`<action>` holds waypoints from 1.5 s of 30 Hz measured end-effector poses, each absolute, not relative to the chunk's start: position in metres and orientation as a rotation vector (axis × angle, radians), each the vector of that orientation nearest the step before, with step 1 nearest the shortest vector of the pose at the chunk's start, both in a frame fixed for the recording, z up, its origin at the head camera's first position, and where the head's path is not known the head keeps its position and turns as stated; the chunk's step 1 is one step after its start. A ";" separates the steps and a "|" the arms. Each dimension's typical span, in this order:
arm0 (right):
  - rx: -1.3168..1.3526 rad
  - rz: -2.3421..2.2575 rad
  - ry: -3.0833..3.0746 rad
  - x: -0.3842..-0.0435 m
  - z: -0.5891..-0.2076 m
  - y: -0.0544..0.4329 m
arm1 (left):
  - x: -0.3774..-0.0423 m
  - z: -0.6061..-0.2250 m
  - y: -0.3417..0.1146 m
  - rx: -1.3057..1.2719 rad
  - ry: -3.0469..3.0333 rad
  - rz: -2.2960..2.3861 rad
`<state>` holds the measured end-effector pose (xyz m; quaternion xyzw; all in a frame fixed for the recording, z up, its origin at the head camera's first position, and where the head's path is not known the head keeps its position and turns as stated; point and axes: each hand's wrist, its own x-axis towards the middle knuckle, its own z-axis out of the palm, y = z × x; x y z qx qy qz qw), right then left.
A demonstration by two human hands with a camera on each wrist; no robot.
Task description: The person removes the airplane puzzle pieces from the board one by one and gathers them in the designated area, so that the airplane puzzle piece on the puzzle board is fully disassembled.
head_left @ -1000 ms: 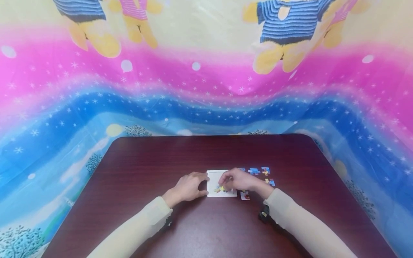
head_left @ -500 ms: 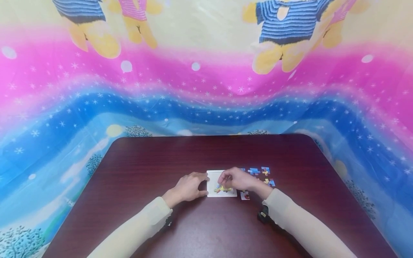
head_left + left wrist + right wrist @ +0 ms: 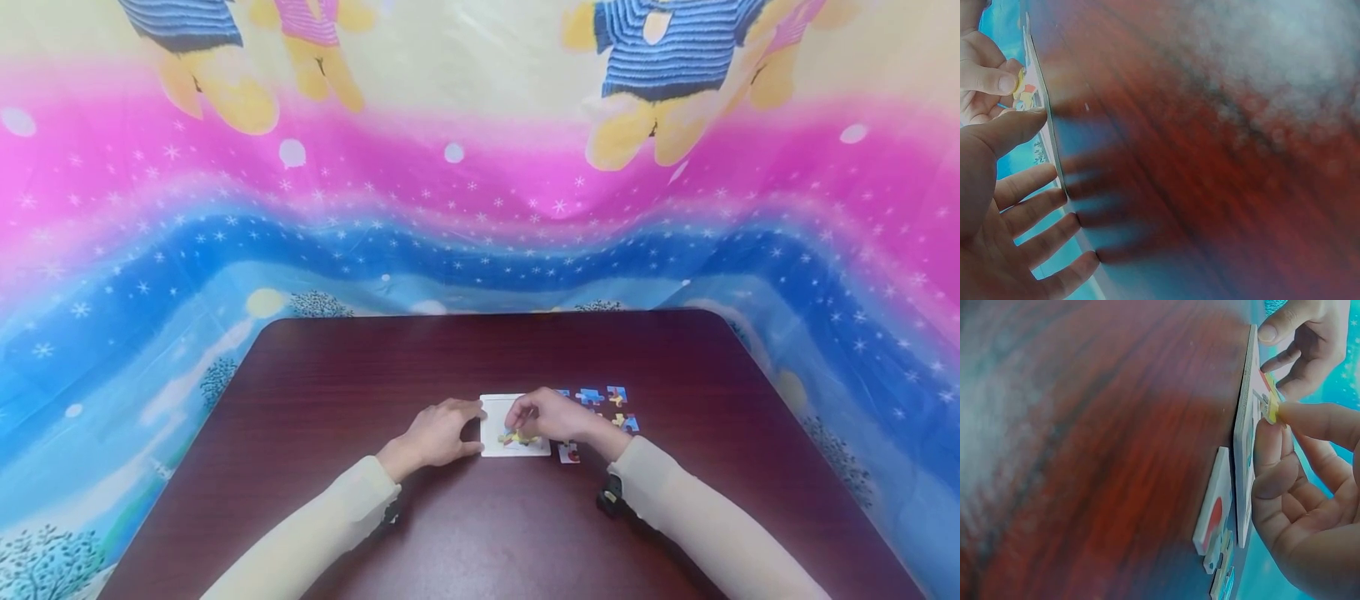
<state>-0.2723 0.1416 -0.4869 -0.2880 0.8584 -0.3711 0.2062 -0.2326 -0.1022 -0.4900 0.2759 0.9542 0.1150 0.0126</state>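
A white puzzle tray (image 3: 492,421) lies on the table, with yellow picture pieces (image 3: 508,439) in its lower part. Along its left edge my left hand (image 3: 437,433) rests, the thumb and spread fingers touching the rim; in the left wrist view those fingers look nearly straight. Over the tray, my right hand (image 3: 553,415) pinches a yellow puzzle piece (image 3: 1271,407) between thumb and finger. That piece is tilted against the tray surface in the right wrist view. The right hand covers the tray's right side in the head view.
Right of the tray lie several loose puzzle pieces, among them a blue piece (image 3: 589,397), one in the upper corner (image 3: 617,395) and one with a red patch (image 3: 568,452). The dark red table (image 3: 465,517) meets a printed curtain (image 3: 450,250) at its back edge.
My right hand has shifted very slightly left over the tray, still pinching the puzzle piece. The left hand stays at the tray's left edge.
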 end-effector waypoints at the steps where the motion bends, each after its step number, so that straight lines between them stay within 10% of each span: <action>1: -0.806 -1.036 2.389 -0.273 -0.487 0.142 | -0.233 -0.490 -0.102 0.859 2.975 0.357; 45: -0.707 -0.985 2.338 -0.280 -0.478 0.230 | -0.231 -0.493 -0.102 0.857 2.986 0.323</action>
